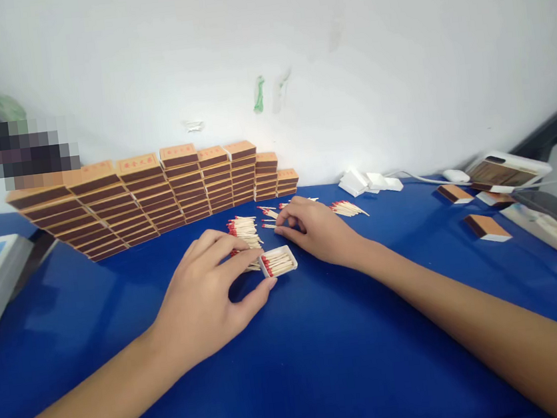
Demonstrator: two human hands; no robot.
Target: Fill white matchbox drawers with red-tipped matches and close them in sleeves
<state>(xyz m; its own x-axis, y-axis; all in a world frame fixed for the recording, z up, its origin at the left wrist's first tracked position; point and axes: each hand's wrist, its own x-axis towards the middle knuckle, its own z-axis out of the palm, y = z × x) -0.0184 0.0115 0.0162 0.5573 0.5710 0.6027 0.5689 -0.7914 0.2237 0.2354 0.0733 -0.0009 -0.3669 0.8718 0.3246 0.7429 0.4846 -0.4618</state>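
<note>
My left hand (201, 285) grips a small white matchbox tray (293, 265) between its thumb and fingers. Red-headed matches (279, 262) lie side by side in the tray. Just behind it, my right hand (321, 231) is closed in a pinch, with a few matches (269, 225) sticking out leftward at its fingertips. A heap of matches (245, 229) lies beyond my left fingers, partly hidden by them. Another small pile of matches (350, 208) rests to the right of my right hand.
Stacked matchboxes (144, 201) form a long row along the white wall at left. Empty white trays (356, 181) lie at the back right, near loose matchbox sleeves (489, 228), a phone (510, 169) and a white cable (421, 179). Everything stands on a blue tabletop (296, 368).
</note>
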